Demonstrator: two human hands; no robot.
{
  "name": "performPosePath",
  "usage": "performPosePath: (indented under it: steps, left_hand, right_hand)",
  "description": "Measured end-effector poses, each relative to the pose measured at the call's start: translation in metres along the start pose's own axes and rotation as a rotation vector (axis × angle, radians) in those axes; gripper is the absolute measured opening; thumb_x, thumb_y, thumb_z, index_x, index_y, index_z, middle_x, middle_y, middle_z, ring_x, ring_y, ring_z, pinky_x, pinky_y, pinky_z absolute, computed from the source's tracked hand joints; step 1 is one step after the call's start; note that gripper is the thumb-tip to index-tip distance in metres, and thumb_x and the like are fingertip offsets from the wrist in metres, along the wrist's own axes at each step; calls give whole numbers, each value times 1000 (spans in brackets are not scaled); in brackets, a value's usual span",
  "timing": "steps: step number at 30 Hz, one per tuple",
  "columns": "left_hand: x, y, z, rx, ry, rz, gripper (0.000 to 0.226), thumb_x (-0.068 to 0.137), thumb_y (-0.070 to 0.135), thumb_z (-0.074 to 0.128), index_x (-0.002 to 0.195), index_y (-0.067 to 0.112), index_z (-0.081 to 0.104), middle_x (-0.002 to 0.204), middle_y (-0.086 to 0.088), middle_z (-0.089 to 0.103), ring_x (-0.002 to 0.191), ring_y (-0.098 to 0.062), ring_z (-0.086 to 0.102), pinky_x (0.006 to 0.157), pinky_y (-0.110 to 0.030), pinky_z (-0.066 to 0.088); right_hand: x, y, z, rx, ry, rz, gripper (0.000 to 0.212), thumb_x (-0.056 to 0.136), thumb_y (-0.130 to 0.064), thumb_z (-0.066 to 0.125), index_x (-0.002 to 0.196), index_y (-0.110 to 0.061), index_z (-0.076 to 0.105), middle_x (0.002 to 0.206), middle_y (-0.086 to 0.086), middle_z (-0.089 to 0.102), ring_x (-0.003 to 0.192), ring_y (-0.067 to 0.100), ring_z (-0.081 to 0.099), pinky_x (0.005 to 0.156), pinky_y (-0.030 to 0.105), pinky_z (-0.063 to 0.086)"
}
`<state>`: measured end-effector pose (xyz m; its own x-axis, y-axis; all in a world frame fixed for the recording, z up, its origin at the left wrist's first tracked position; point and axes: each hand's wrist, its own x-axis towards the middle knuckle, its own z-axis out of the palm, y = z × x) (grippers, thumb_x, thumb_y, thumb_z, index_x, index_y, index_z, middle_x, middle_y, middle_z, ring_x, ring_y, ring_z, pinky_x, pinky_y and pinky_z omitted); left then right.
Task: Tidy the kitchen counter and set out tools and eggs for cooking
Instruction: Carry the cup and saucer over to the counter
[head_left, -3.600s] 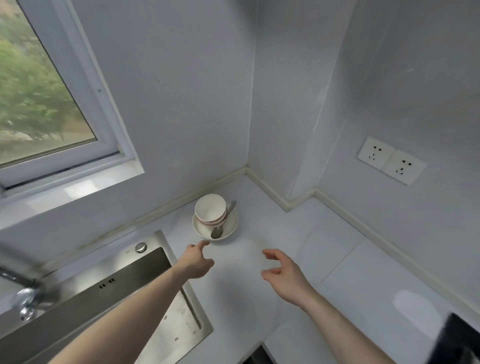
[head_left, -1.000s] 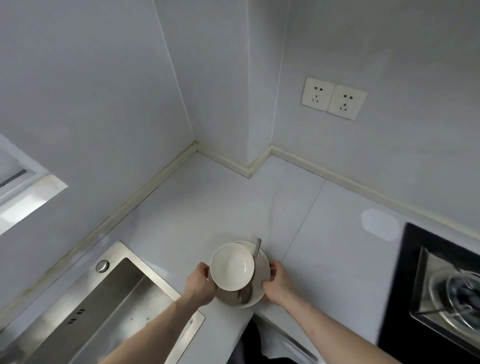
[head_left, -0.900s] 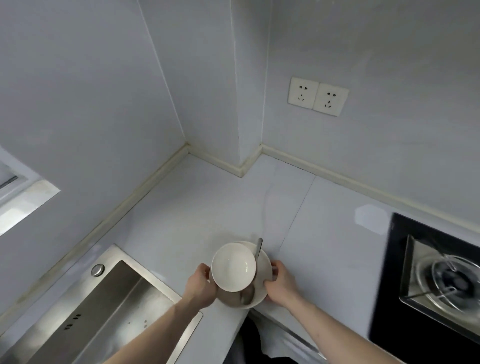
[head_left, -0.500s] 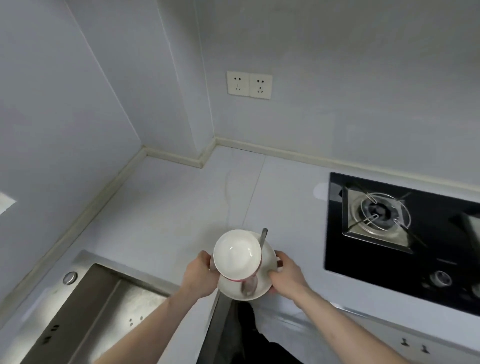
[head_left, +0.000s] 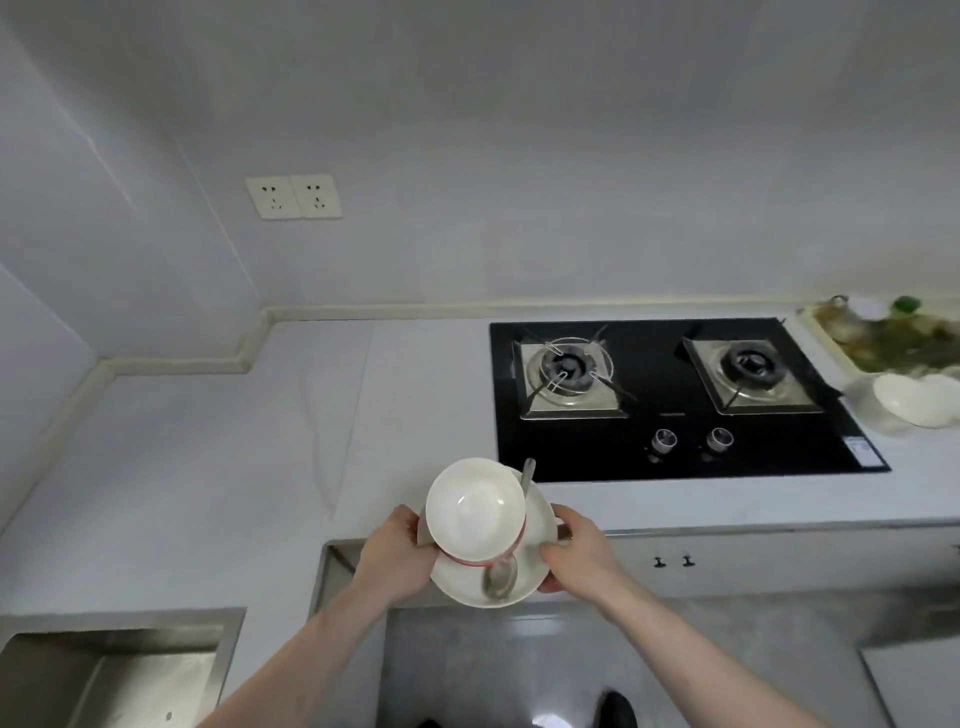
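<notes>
I carry a white plate (head_left: 540, 525) in the air at the counter's front edge. On it stand stacked white bowls (head_left: 475, 512) with a red band low on the side, and a metal spoon (head_left: 501, 574) lies beside them with its handle pointing away from me. My left hand (head_left: 395, 556) grips the plate's left rim, fingers underneath. My right hand (head_left: 576, 553) grips the right rim the same way. The stack hovers over the counter edge, left of the stove.
A black two-burner gas stove (head_left: 670, 400) with two knobs is set into the white counter (head_left: 208, 467) ahead right. White bowls (head_left: 914, 400) and a tray of blurred items (head_left: 893, 338) sit far right. A steel sink (head_left: 114, 670) is at lower left. Sockets (head_left: 293, 197) on the wall.
Both hands lifted the plate with bowls and spoon from the corner by the sink and carried it right, toward the stove. My view swung right with them.
</notes>
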<state>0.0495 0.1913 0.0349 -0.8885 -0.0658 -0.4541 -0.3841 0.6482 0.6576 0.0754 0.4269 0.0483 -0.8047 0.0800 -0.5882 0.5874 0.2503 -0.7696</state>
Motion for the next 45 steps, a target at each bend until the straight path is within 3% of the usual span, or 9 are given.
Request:
performPosePath:
  steps: [10,17,23,26,30,33,37,41,45]
  left_hand:
    - [-21,136,161,25,-153,71,20,80,32,66,95,23,58,89,2,72,82,-23,71,77,-46,61]
    - [-40,237,282,-52,-253,100,37,69,41,71,98,21,58,92,-1,72,79,-21,75,70,-47,64]
    - [-42,321,361,-19,-369,134,38,70,31,70,102,14,57,89,-3,69,79,-27,76,72,-52,63]
    - [-34,352,392,40,-426,165,39,70,33,71,101,15,57,91,-2,67,79,-24,75,73,-50,63]
    - [-6,398,451,119,-457,234,51,52,46,68,93,18,56,92,1,66,86,-21,70,74,-46,63]
    - [9,428,489,149,-486,253,47,52,45,68,90,19,56,89,3,66,84,-18,68,71,-38,62]
    - [38,457,543,163,-520,267,44,52,44,72,86,21,54,88,3,67,84,-20,71,75,-45,63]
    - [48,489,581,259,-547,301,45,58,48,73,90,25,51,92,6,68,86,-17,70,80,-42,62]
    - [63,510,622,259,-544,267,42,62,51,69,94,27,54,94,6,68,83,-17,72,74,-38,64]
  right_hand:
    - [-31,78,-200,94,172,-1,48,86,0,53,127,-25,60,109,5,64,67,26,73,62,39,64]
    - [-44,126,-344,146,266,-4,44,87,3,50,120,-25,60,104,8,64,68,28,71,57,35,61]
    - [-49,157,-435,210,377,40,45,86,3,49,117,-28,62,100,8,68,65,23,73,56,32,61]
    - [-47,165,-468,214,430,57,42,86,4,49,112,-27,63,99,7,69,58,18,73,53,32,61]
    - [-26,185,-525,228,517,119,41,80,1,49,102,-29,67,96,8,74,64,27,75,60,43,64]
    - [-9,201,-562,219,568,167,44,75,-3,53,106,-29,71,96,3,76,67,25,76,59,43,64]
    - [15,215,-612,260,578,216,50,73,-5,52,115,-26,67,104,2,74,64,27,76,57,41,64]
    - [36,228,-655,233,585,261,46,71,-6,50,109,-25,69,98,2,76,63,27,76,61,43,64]
    - [61,247,-698,151,607,279,50,61,-18,51,103,-34,72,93,-5,76,79,23,76,73,44,64]
